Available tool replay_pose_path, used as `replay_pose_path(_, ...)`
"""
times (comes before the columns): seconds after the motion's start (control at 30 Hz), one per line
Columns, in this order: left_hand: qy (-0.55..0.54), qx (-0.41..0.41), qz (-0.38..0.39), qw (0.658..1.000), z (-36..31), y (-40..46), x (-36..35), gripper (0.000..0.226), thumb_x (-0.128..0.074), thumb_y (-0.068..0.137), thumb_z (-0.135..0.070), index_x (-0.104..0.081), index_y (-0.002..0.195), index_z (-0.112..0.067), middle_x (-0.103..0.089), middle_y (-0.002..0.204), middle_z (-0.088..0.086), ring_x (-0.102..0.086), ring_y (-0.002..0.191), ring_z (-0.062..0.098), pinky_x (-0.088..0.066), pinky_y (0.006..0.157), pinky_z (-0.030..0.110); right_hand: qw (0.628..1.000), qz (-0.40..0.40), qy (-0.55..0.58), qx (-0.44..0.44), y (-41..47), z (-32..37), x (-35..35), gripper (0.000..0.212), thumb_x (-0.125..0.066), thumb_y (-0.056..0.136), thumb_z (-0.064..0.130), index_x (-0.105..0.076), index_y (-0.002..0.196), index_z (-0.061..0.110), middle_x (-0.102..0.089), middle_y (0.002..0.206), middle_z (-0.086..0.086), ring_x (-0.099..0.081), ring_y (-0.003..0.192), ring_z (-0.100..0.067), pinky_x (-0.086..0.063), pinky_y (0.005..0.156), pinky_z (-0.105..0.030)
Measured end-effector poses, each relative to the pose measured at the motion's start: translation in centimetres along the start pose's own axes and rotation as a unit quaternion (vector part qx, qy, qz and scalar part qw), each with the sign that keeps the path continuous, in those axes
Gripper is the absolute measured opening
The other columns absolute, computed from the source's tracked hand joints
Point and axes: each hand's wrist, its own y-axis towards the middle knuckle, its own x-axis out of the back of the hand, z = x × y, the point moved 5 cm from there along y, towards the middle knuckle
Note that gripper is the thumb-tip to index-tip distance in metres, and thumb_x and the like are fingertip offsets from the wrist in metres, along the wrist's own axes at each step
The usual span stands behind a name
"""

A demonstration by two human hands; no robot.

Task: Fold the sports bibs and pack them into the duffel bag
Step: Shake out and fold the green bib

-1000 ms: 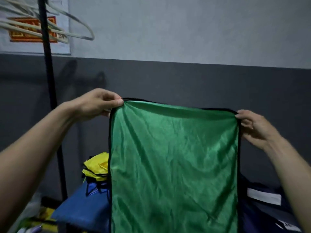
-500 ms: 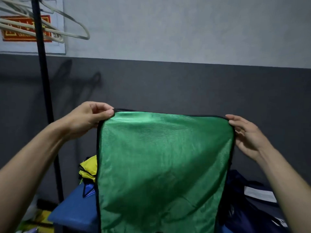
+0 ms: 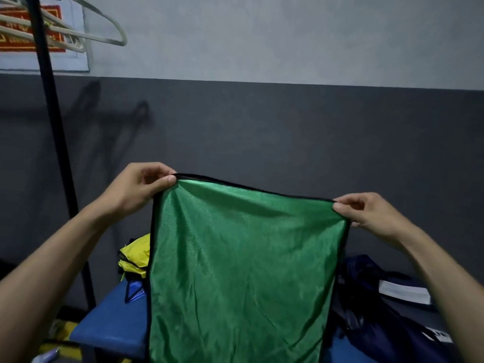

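A green sports bib [image 3: 246,260] with black edging hangs in the air in front of me, spread flat. My left hand [image 3: 136,189] pinches its top left corner. My right hand [image 3: 369,213] pinches its top right corner. Behind the bib at the left, a yellow bib [image 3: 133,255] lies crumpled on a blue table [image 3: 110,326]. At the right lies the dark navy duffel bag [image 3: 372,310], partly hidden by the green bib and my right arm.
A black rack pole [image 3: 60,150] stands at the left, with pale clothes hangers [image 3: 78,30] at its top. A grey wall rises right behind the table. A white label or paper [image 3: 403,292] lies on the bag.
Both hands have lowered the green bib, and the right corner now sits lower than the left. The fingers of the right hand have closed into a pinch on the corner.
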Motion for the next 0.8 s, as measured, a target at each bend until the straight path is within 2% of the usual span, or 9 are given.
replay_pose_path(0.13, 0.014, -0.005, 0.005, 1.0, 0.6, -0.3, 0.3, 0.011, -0.067, 0.093, -0.02, -0.074, 0.093, -0.012, -0.074, 0.086, -0.005, -0.063, 0.079, 0.003, -0.05, 0.074, 0.014, 1.0, -0.002, 0.018, -0.008, 0.0, -0.6, 0.3, 0.019, -0.069, 0.094, 0.026, -0.075, 0.097, 0.008, -0.075, 0.098, -0.016, -0.068, 0.096, -0.023, -0.054, 0.095, -0.044)
replay_pose_path(0.23, -0.038, 0.033, 0.056, 0.997, 1.0, -0.9, -0.1, 0.018, -0.065, 0.09, -0.028, -0.074, 0.091, -0.012, -0.072, 0.087, -0.001, -0.064, 0.082, 0.009, -0.054, 0.076, 0.02, 1.0, 0.011, 0.008, 0.018, -0.1, -0.5, 0.0, 0.025, -0.063, 0.098, 0.029, -0.072, 0.094, 0.006, -0.072, 0.091, -0.013, -0.066, 0.091, -0.019, -0.053, 0.094, -0.04)
replay_pose_path(0.37, -0.086, 0.087, 0.102, 0.987, 1.8, -1.5, -0.1, 0.026, -0.065, 0.092, -0.028, -0.071, 0.094, -0.003, -0.07, 0.09, 0.016, -0.063, 0.088, 0.023, -0.055, 0.088, 0.036, 0.998, 0.026, 0.02, 0.054, -0.2, -0.2, -0.4, 0.026, -0.056, 0.103, 0.025, -0.07, 0.096, 0.003, -0.073, 0.094, -0.009, -0.068, 0.093, -0.016, -0.053, 0.092, -0.034)
replay_pose_path(0.43, -0.114, 0.1, 0.137, 0.979, 1.7, -2.0, -0.1, 0.031, -0.074, 0.09, -0.038, -0.073, 0.089, -0.007, -0.068, 0.087, 0.017, -0.061, 0.083, 0.022, -0.053, 0.082, 0.033, 0.997, 0.03, 0.033, 0.065, -0.2, 0.0, -0.3, 0.027, -0.054, 0.104, 0.022, -0.069, 0.098, 0.001, -0.073, 0.093, -0.009, -0.067, 0.091, -0.017, -0.052, 0.091, -0.035)
replay_pose_path(0.5, -0.169, 0.105, 0.163, 0.966, 1.9, -2.3, 0.0, 0.043, -0.089, 0.07, -0.05, -0.074, 0.083, -0.011, -0.067, 0.081, 0.008, -0.061, 0.074, 0.014, -0.053, 0.069, 0.021, 0.994, 0.038, 0.078, 0.066, -0.4, 0.1, -0.3, 0.027, -0.051, 0.104, 0.02, -0.066, 0.094, -0.001, -0.071, 0.087, -0.006, -0.066, 0.083, -0.015, -0.052, 0.085, -0.032)
replay_pose_path(0.57, -0.244, 0.099, 0.175, 0.949, 1.7, -2.5, 0.1, 0.05, -0.096, 0.058, -0.05, -0.074, 0.079, -0.01, -0.068, 0.077, 0.006, -0.065, 0.068, 0.012, -0.056, 0.065, 0.021, 0.983, 0.058, 0.167, 0.046, -0.5, 0.1, -0.3, 0.028, -0.048, 0.104, 0.02, -0.064, 0.093, 0.0, -0.069, 0.082, -0.004, -0.064, 0.074, -0.012, -0.053, 0.073, -0.027)
replay_pose_path(0.63, -0.274, 0.091, 0.173, 0.942, 1.6, -2.2, 0.0, 0.055, -0.097, 0.056, -0.049, -0.071, 0.08, -0.007, -0.067, 0.075, 0.008, -0.066, 0.065, 0.013, -0.057, 0.064, 0.022, 0.964, 0.075, 0.255, 0.017, -0.3, 0.0, -0.7, 0.033, -0.048, 0.102, 0.023, -0.066, 0.106, -0.005, -0.071, 0.094, -0.011, -0.068, 0.08, -0.017, -0.059, 0.073, -0.028)
replay_pose_path(0.73, -0.23, 0.141, 0.141, 0.953, 2.9, -1.2, -0.8, 0.065, -0.095, 0.053, -0.057, -0.072, 0.086, -0.005, -0.07, 0.082, 0.009, -0.066, 0.071, 0.013, -0.056, 0.067, 0.022, 0.931, 0.04, 0.36, -0.05, 0.5, -1.2, -1.6, 0.034, -0.049, 0.102, 0.023, -0.067, 0.114, -0.003, -0.073, 0.104, -0.017, -0.073, 0.086, -0.02, -0.062, 0.079, -0.031)
replay_pose_path(0.8, -0.11, 0.181, 0.112, 0.971, 4.1, -1.0, -1.4, 0.06, -0.09, 0.054, -0.064, -0.076, 0.081, -0.012, -0.071, 0.08, 0.005, -0.065, 0.072, 0.014, -0.054, 0.067, 0.026, 0.933, 0.008, 0.342, -0.108, 0.9, -2.4, -2.8, 0.031, -0.051, 0.103, 0.022, -0.068, 0.113, -0.002, -0.074, 0.098, -0.015, -0.073, 0.08, -0.02, -0.062, 0.072, -0.035)
